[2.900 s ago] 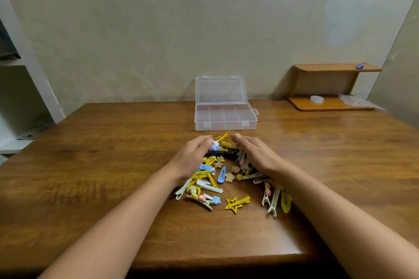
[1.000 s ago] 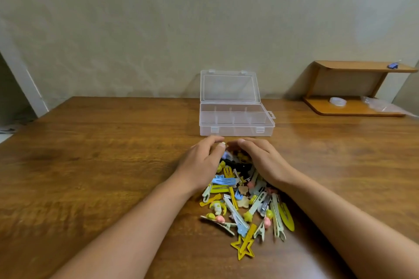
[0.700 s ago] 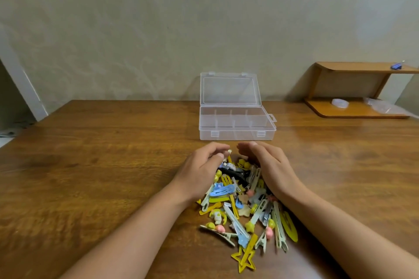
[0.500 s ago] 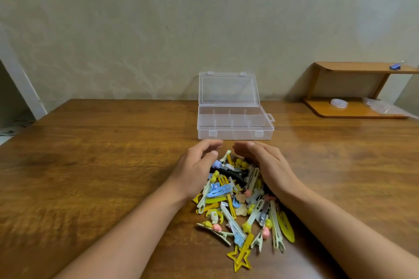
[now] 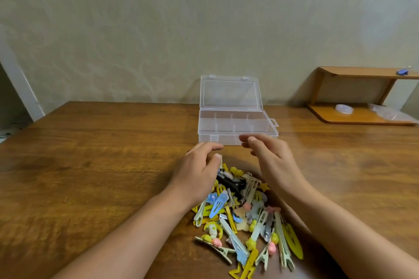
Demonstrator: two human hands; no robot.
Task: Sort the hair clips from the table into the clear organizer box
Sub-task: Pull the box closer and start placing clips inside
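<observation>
A heap of hair clips (image 5: 246,217) in yellow, blue, pale green, pink and black lies on the wooden table (image 5: 102,165) in front of me. The clear organizer box (image 5: 235,130) stands just beyond it, lid upright, its divided compartments showing nothing inside. My left hand (image 5: 199,172) rests at the heap's far left edge with curved fingers, the thumb tip touching a pale clip (image 5: 221,164). My right hand (image 5: 272,161) hovers above the heap's far right side, fingers loosely bent and holding nothing, fingertips in front of the box's front wall.
A small wooden shelf (image 5: 362,115) stands at the back right of the table, with a tape roll (image 5: 344,108) and a plastic bag (image 5: 390,114) on it and a blue clip (image 5: 402,72) on top. A wall runs close behind the box.
Both hands dragged the heap toward me, then parted. The right hand has lifted off the clips and moved up toward the box; the left stays at the heap's edge.
</observation>
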